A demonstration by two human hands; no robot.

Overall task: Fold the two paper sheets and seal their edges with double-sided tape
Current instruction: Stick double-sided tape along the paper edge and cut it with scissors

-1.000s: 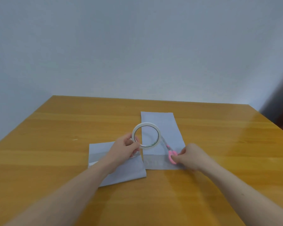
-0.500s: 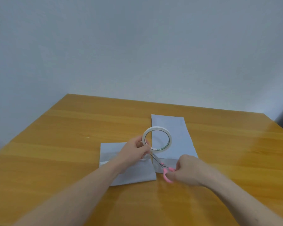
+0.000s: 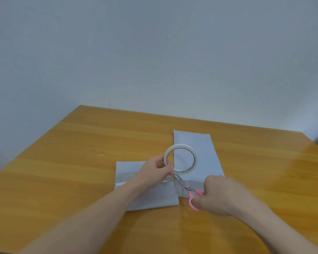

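I see left hand (image 3: 155, 173) pinching tape roll (image 3: 180, 159) at frame centre; right hand (image 3: 218, 196) gripping pink scissors (image 3: 190, 196), blades parted over paper sheets (image 3: 200, 154).

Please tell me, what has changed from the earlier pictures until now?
The right hand drew the pink scissors nearer, and their blades now stand open below the tape roll. The left hand still holds the roll upright. Both paper sheets lie as before.

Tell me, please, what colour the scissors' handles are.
Pink, on the scissors in the right hand; head view.
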